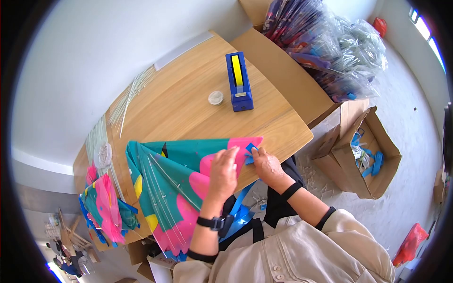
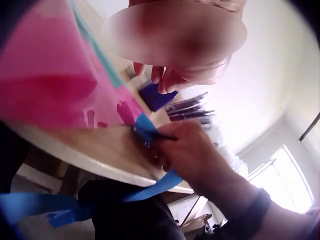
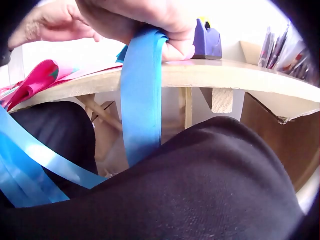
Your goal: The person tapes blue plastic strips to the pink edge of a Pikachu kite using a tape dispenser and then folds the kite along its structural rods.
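A folded kite (image 1: 181, 158) of teal, pink and yellow fabric, with thin white rods along it, lies on the wooden table (image 1: 188, 104). At its pink corner my right hand (image 1: 269, 167) pinches a blue ribbon (image 1: 250, 150). In the right wrist view the ribbon (image 3: 141, 100) hangs in a wide band from that hand (image 3: 150, 22), past the table edge, down to the lap. My left hand (image 1: 222, 173) is just left of the corner, over the pink fabric, its fingers extended and holding nothing. The left wrist view shows the ribbon end (image 2: 145, 125) at the fabric's tip.
A blue tape dispenser (image 1: 243, 103) with yellow tape stands farther back, beside a small round dish (image 1: 215, 97). Thin rods (image 1: 128, 101) and a second bundle of fabric (image 1: 107, 203) lie left. On the right are a large carton (image 1: 288, 80) with bagged items and a smaller open box (image 1: 342, 162).
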### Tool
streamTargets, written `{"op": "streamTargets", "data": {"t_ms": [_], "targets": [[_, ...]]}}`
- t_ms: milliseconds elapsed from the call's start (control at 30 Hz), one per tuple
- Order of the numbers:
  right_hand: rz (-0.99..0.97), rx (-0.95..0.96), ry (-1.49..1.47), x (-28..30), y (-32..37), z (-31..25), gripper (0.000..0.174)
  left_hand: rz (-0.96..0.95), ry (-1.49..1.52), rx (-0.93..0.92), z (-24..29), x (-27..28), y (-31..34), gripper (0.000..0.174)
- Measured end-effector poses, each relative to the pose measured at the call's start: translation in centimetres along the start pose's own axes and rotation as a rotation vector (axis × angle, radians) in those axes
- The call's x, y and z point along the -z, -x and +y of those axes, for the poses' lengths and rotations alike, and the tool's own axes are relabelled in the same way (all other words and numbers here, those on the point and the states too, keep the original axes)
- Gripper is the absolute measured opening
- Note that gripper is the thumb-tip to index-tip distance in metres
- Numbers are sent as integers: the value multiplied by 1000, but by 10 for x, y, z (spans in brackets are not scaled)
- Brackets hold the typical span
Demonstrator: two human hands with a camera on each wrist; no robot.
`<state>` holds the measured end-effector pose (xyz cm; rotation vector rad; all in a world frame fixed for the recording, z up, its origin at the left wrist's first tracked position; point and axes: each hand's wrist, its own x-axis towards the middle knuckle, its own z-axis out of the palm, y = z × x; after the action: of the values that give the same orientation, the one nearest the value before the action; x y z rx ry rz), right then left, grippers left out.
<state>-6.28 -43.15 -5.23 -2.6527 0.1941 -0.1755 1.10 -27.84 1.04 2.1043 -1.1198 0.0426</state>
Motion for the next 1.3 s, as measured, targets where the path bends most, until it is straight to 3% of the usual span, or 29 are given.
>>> {"op": "streamTargets", "data": {"t_ms": [100,133,267,367,433,667,867,1033,1167,1233,1300], "targets": [[9,-5,-35,-2,0,1,27,-86,65,147,-8,-38,-4,56],[11,-11,-38,-3,0,1,27,-87,28,115,-11,-45,-4,63],[38,-3,-35,-3,1,2,29,-197,-199,107,-8,-53,2,63],[37,-2,-47,1,2,0,32,-172,-275,83,-2,-56,7,67],[43,3,-54,4,2,0,33,-148,-221,180,-5,-62,8,75],[60,9,-11,4,1,-2,34,-69,-75,118,-14,-62,7,80],[32,2,78,-5,-3,-1,30,-133,63,163,-25,-50,-2,74],[30,-4,86,4,-1,-5,28,18,136,325,-17,-2,-49,47],[28,-5,97,4,0,-5,32,99,2,271,-37,10,-105,41],[44,1,108,3,1,-4,33,260,473,545,-38,10,-136,38],[27,0,113,4,1,-4,35,303,514,545,-52,-5,-160,37]]}}
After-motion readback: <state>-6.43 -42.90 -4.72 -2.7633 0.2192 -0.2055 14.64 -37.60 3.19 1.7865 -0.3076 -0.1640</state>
